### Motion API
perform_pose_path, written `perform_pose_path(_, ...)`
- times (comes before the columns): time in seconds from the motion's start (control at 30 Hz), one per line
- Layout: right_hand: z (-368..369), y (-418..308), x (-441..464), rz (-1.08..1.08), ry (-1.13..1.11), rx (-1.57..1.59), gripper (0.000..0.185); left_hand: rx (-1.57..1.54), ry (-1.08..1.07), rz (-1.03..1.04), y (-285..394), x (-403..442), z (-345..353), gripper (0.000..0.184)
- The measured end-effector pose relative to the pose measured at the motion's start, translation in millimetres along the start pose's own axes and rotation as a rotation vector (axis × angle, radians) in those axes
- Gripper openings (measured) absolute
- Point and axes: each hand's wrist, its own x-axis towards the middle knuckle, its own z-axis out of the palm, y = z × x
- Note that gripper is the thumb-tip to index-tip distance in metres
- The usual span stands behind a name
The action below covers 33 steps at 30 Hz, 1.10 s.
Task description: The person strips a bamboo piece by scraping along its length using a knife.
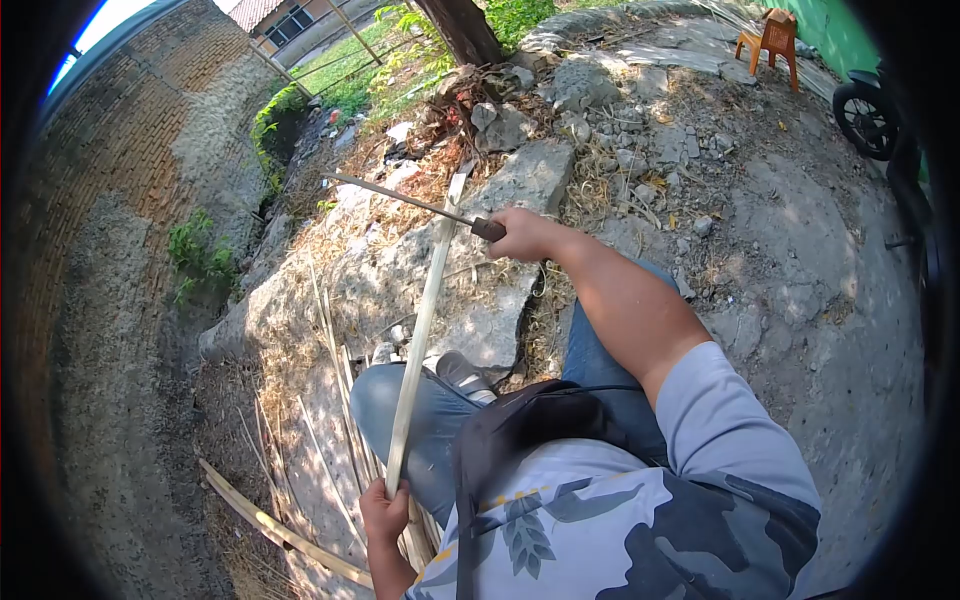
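Note:
My right hand (522,236) is closed around the dark handle of a long-bladed knife (400,198). Its blade points to the left and crosses a pale split bamboo strip (426,318) near the strip's far end. Whether the blade touches or only passes over the strip, I cannot tell. Low in the view, my left hand (385,510) grips the near end of that strip, which slants up and away past my bent knee. More thin bamboo strips (335,350) lie on the ground beside my left leg.
A thicker bamboo piece (285,535) lies at the lower left. Concrete slabs (505,310) and rubble (610,130) cover the ground ahead. On the left stands a brick wall (120,180). An orange plastic chair (772,48) and a black wheel (866,120) are at the upper right.

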Motion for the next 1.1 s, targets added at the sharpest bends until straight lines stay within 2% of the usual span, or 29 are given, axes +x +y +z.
perform_pose_path(0.13, 14, -9, -6, -0.118, -0.07, -0.14, 0.039, -0.029, -0.033, -0.034, 27, -2, -4, 0.023)
perform_pose_path(0.3, 20, -33, -18, -0.157, -0.181, -0.341, 0.034, -0.011, -0.037, -0.083, 28, -4, -6, 0.02)
perform_pose_path(0.43, 25, -28, -14, -0.207, -0.122, -0.287, 0.034, -0.071, -0.041, -0.107, 30, -6, -4, 0.024)
perform_pose_path(0.5, 21, -25, -11, -0.211, -0.075, -0.239, 0.036, -0.092, -0.034, -0.028, 15, -5, -5, 0.031)
perform_pose_path(0.63, 5, -23, -14, -0.058, 0.014, -0.157, 0.033, -0.137, -0.004, 0.057, -19, 2, 0, 0.043)
perform_pose_path(0.73, 1, -22, -14, -0.059, 0.064, -0.259, 0.028, -0.044, -0.001, 0.066, 6, 4, 2, 0.048)
perform_pose_path(0.83, 6, -33, -21, -0.065, 0.002, -0.38, 0.026, 0.014, 0.002, 0.087, 9, 8, 8, 0.051)
perform_pose_path(1.07, 41, -56, -23, -0.439, -0.153, -0.775, 0.018, 0.048, 0.012, 0.067, 23, 5, 3, 0.053)
perform_pose_path(1.1, 41, -60, -25, -0.442, -0.174, -0.814, 0.017, 0.061, 0.016, 0.07, 25, 5, 2, 0.053)
